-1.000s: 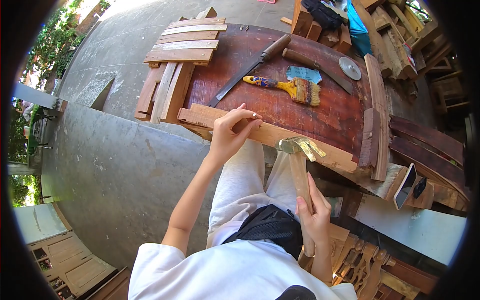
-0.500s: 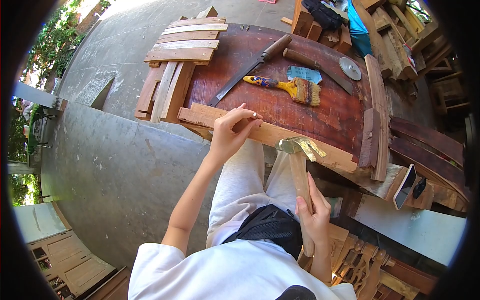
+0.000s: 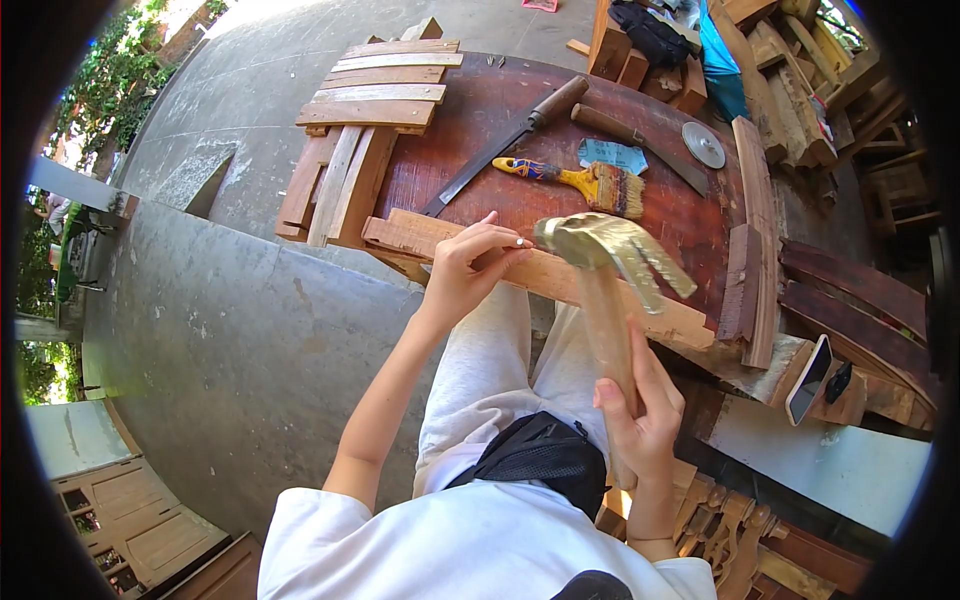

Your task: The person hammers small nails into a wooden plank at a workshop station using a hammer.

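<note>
In the head view my right hand (image 3: 645,415) is wrapped round the wooden handle of a claw hammer (image 3: 600,255). The hammer head is raised over the wooden strip (image 3: 570,275) at the table's near edge, its claw pointing right and its face toward my left hand. Thumb and fingers of my left hand (image 3: 470,265) pinch a nail (image 3: 523,242) against that strip; only its small bright head shows, and the shank is hidden by the fingers. A gap separates the hammer face from the nail.
On the reddish table (image 3: 440,130) lie a file (image 3: 480,170), a knife (image 3: 650,150), a paintbrush (image 3: 600,185), a blue paper (image 3: 612,154) and a metal disc (image 3: 703,145). Slatted wood pieces (image 3: 380,85) sit at the left. A phone (image 3: 808,380) stands at the right.
The hammer has risen toward the camera and tilted, with my right hand moving slightly up and right. My left hand keeps its pinch on the nail at nearly the same spot.
</note>
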Tool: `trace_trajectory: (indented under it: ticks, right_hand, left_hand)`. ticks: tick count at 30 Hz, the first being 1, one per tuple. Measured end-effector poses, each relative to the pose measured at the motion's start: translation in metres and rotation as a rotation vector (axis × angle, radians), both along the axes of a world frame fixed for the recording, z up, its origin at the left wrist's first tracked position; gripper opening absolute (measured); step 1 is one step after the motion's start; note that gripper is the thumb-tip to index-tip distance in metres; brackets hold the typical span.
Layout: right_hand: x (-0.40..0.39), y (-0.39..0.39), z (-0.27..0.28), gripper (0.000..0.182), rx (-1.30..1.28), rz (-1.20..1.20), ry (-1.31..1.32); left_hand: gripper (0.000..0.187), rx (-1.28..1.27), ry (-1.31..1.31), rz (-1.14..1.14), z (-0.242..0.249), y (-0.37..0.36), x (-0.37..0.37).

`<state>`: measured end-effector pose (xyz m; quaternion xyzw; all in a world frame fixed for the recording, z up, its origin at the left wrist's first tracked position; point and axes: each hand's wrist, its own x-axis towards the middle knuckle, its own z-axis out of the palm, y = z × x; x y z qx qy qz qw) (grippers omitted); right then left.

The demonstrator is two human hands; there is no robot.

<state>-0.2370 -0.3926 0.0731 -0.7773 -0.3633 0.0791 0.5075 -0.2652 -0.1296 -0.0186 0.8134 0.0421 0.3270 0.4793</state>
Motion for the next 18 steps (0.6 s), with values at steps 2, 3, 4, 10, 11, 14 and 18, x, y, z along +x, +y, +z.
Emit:
trace_trajectory:
  ticks: [2,3,4,10,11,14,18]
  right_hand:
    - [0.003,0.01,0.0,0.059,0.002,0.04,-0.037]
    - [0.006,0.014,-0.001,0.058,-0.058,0.078,-0.08]
    - [0.007,0.017,-0.001,0.058,-0.12,0.118,-0.123]
    - [0.014,0.013,0.016,0.061,-0.093,0.091,-0.228]
    - [0.014,0.012,0.021,0.061,-0.094,0.088,-0.229]
    - [0.013,0.013,0.026,0.061,-0.074,0.061,-0.162]
    - [0.016,0.02,0.007,0.061,-0.1,0.151,-0.221]
  left_hand:
    - [0.012,-0.008,-0.004,0.0,0.0,0.002,-0.001]
    - [0.013,-0.002,-0.006,-0.008,0.0,0.003,-0.001]
    - [0.013,0.001,-0.008,-0.015,-0.001,0.003,-0.002]
    - [0.013,0.005,-0.019,-0.016,-0.003,0.002,-0.002]
    - [0.013,0.004,-0.02,-0.019,-0.002,0.002,-0.001]
    - [0.012,0.03,-0.017,-0.029,0.001,-0.001,-0.001]
    - [0.012,-0.008,-0.011,-0.008,0.0,0.0,0.0]
